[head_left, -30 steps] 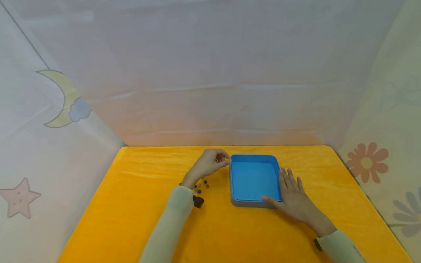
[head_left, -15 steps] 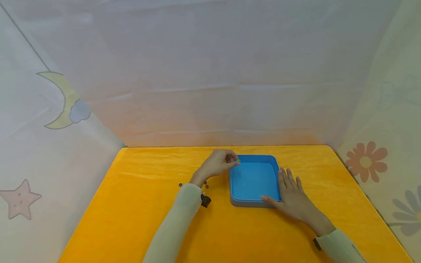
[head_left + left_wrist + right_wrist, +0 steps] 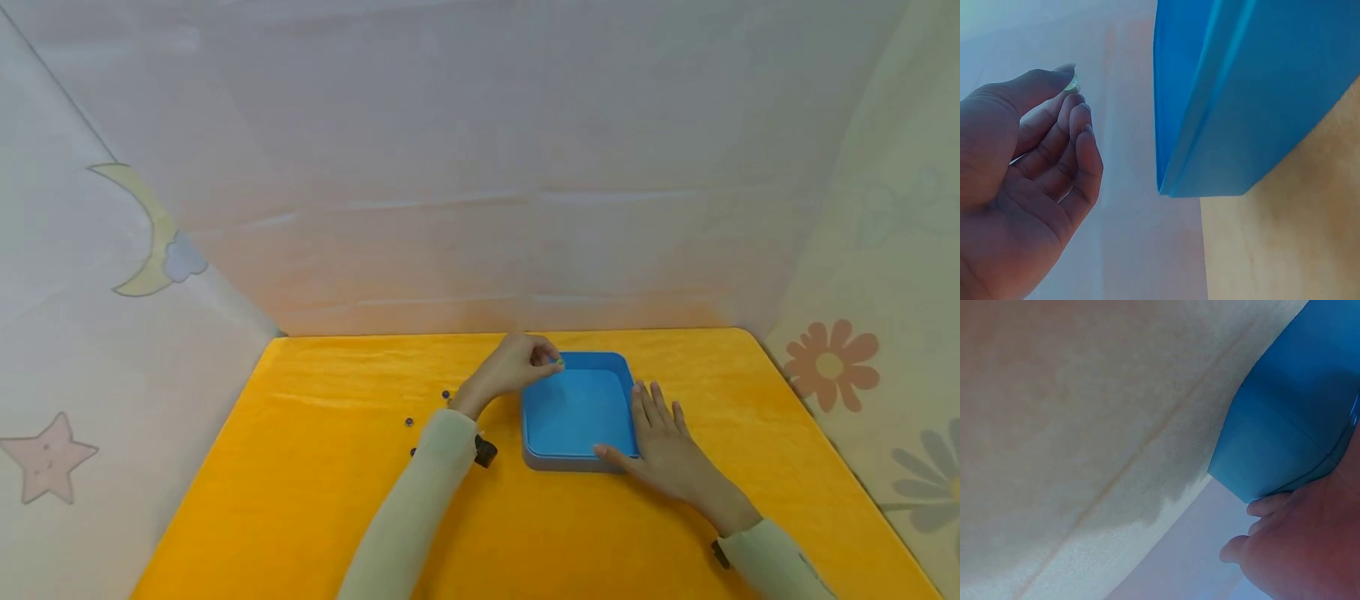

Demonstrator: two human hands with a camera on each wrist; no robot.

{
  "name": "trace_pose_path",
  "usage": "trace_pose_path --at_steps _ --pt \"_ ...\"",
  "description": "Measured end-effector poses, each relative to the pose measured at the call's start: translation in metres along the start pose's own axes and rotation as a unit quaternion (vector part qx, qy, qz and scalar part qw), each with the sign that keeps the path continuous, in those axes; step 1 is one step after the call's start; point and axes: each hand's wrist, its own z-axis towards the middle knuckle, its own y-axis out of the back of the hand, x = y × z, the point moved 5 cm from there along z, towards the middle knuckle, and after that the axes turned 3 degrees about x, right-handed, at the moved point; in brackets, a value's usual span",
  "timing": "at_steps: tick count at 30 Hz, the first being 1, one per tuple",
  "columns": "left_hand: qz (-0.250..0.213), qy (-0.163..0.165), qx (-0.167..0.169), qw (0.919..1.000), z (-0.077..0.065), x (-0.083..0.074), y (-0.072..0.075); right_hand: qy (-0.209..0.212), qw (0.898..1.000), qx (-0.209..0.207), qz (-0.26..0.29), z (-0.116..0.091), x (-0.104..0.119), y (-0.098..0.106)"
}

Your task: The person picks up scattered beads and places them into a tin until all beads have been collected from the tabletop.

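Between thumb and fingertips my left hand (image 3: pixel 513 367) pinches a small translucent yellow-green marble (image 3: pixel 1072 83). That hand is above the back left part of a square blue box (image 3: pixel 581 417), which has no lid on and shows a bare blue floor. In the left wrist view the other fingers curl loosely below the marble. My right hand (image 3: pixel 667 454) lies along the box's right side with straight fingers, its thumb at the front rim. A few dark blue marbles (image 3: pixel 408 422) lie on the cloth left of the box. My left forearm hides part of that area.
A yellow-orange cloth (image 3: pixel 300 492) covers the table. Pale printed curtains (image 3: pixel 465 167) enclose it at the back and both sides. Another dark marble (image 3: pixel 446 394) lies near my left wrist, and one more (image 3: pixel 412 452) sits beside the sleeve.
My left hand has moved right, from beside the box's back left corner to over the box, still pinching the marble. Some marbles behind the forearm have shifted or become hidden. The right hand stays put.
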Motion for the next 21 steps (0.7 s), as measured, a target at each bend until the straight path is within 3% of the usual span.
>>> trace_pose_path --at_steps 21 --pt "-0.024 0.003 0.005 0.9997 0.027 -0.017 -0.023 -0.001 1.000 0.000 0.010 0.001 -0.002 0.000"
